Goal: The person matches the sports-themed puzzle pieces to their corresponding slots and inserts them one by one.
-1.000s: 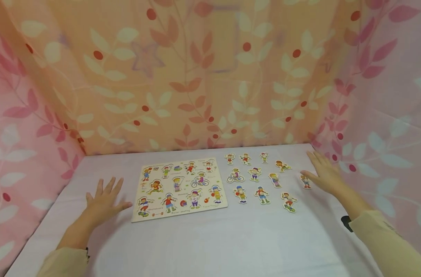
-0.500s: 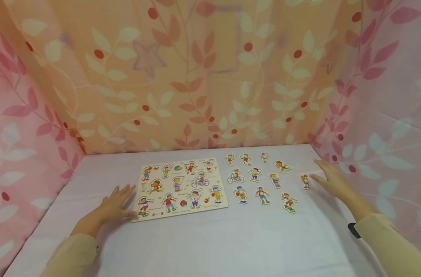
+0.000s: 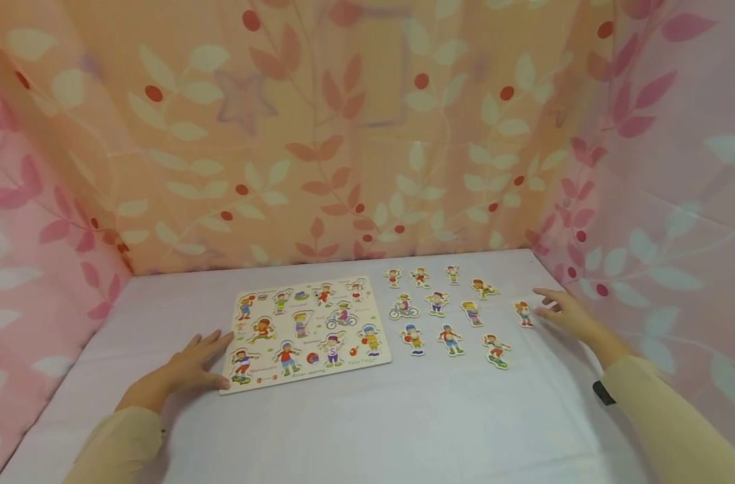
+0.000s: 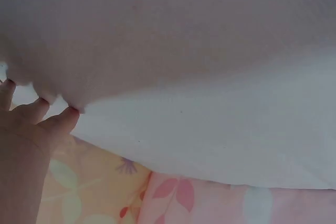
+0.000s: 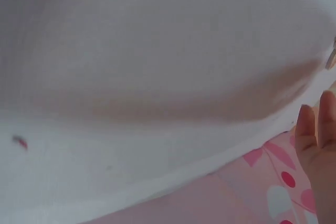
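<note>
A pale puzzle board [image 3: 343,367] printed with children playing sports lies flat on the white cloth. My left hand [image 3: 191,363] rests at its left side, fingertips right at the edge and thumb by the front corner. Only the fingers and part of that hand [image 4: 34,124] show in the left wrist view, fingertips on the cloth. On the right, my right hand [image 3: 571,316] hovers with loosely bent fingers, holding nothing. Closest to it is a basketball-player puzzle piece [image 3: 523,314], just left of its fingertips. The right wrist view catches this hand [image 5: 320,140] at its edge.
Several more puzzle pieces lie spread right of the board, among them a cyclist piece [image 3: 403,307] and a skateboarder piece [image 3: 496,352]. Floral curtains [image 3: 319,134] close off the table's back and both sides.
My left hand has come right and down to the board's left edge. My right hand has drawn off the basketball-player piece, its fingers now more bent. The head view has shifted slightly.
</note>
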The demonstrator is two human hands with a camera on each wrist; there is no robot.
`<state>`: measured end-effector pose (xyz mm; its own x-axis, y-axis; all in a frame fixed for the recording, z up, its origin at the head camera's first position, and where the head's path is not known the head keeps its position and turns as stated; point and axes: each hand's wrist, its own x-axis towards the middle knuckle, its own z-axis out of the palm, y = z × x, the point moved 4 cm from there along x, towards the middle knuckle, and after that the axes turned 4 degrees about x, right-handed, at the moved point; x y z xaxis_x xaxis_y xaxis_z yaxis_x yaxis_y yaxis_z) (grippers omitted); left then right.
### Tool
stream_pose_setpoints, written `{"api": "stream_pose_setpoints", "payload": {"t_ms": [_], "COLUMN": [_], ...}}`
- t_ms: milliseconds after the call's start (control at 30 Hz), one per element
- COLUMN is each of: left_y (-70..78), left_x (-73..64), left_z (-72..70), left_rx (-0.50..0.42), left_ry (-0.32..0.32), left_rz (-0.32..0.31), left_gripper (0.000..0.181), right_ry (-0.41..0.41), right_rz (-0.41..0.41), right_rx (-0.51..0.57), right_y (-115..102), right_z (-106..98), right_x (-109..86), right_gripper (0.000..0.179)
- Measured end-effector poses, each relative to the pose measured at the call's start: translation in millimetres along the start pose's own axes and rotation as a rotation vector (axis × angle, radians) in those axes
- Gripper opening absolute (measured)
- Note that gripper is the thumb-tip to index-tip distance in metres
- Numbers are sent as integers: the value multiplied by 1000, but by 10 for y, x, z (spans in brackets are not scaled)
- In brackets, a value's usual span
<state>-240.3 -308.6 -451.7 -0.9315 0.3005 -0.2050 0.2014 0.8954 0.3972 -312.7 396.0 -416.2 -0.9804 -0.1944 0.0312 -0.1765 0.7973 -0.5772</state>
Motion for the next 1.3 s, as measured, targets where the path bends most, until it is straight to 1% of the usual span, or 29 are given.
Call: {"api": "stream_pose_setpoints", "payload": {"t_ms": [133,233,300,467,733,900,1100,1300], "left_y": [2,15,25,47,73,38,-2,-5], "left_x": [11,30,43,75,80,44,24,14], "left_z": [-11,-12,-14,-20,-35,-20,16,30], "left_rx": [31,30,19,15,24,22,8,1], "left_ry": [6,7,3,-15,-10,9,8,20], "left_rz": [15,24,25,13,4,-3,-29,-17], "left_gripper": [101,100,100,100,99,99,101,101], "right_ry": [-33,-46,-61,-92,-111,-117,-128,-134], "right_rz": [53,108,130,129,242,290,351,379], "right_rx": [87,122,125,120,163,188,224,223], "right_y": [71,138,185,268,388,395,375,374], "right_z": [63,97,119,157,185,209,229,246], "right_x": [36,49,62,99,145,205,253,281], "right_gripper": [56,56,55,48,58,58,55,49]}}
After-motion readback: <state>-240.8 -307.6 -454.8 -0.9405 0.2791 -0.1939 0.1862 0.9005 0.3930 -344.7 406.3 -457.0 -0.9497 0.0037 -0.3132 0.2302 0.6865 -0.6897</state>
